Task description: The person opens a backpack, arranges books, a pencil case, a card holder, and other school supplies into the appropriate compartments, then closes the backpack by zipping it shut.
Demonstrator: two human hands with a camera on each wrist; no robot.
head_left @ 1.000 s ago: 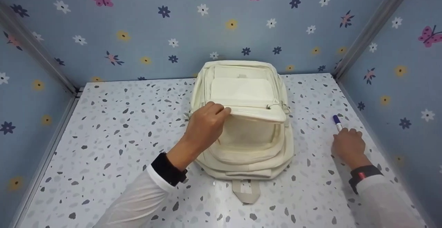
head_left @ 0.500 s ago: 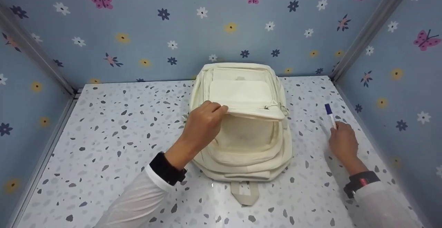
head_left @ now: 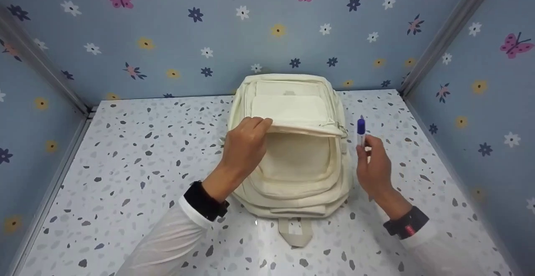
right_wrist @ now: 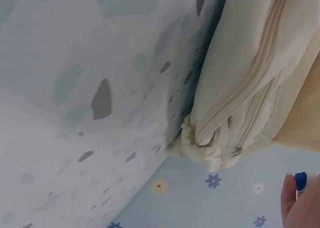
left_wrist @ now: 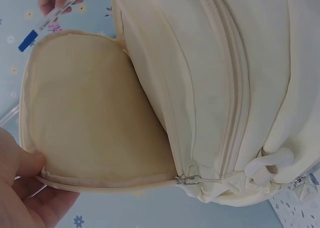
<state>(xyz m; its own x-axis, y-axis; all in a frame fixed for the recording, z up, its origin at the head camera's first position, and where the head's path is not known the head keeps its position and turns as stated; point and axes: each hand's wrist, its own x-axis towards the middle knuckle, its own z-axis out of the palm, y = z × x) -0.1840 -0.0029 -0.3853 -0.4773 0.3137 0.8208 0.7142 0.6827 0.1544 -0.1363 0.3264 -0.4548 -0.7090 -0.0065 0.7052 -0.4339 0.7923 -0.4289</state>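
Observation:
A cream backpack (head_left: pixel 292 205) lies on the speckled table with its front pocket unzipped. My left hand (head_left: pixel 246 144) pinches the edge of the pocket flap (left_wrist: pixel 100 108) and holds it raised, so the pocket's inside shows in the head view. Thumb and fingers sit on either side of the flap's rim in the left wrist view. To the right of the bag, my right hand (head_left: pixel 376 167) grips a white marker (head_left: pixel 361 131) with a blue cap, cap end pointing away from me. At the lower right of the right wrist view, only the blue cap and part of the hand show.
The speckled white table (head_left: pixel 138 175) extends around the bag. Blue flowered panels (head_left: pixel 175 25) stand behind it and at both sides. The bag's top loop (head_left: pixel 296 238) lies toward me, and a zipper pull (left_wrist: pixel 182 180) hangs at the pocket's corner.
My right hand has lifted the marker from the table's right side and carried it left, close beside the backpack. My left hand keeps its hold and has raised the flap slightly.

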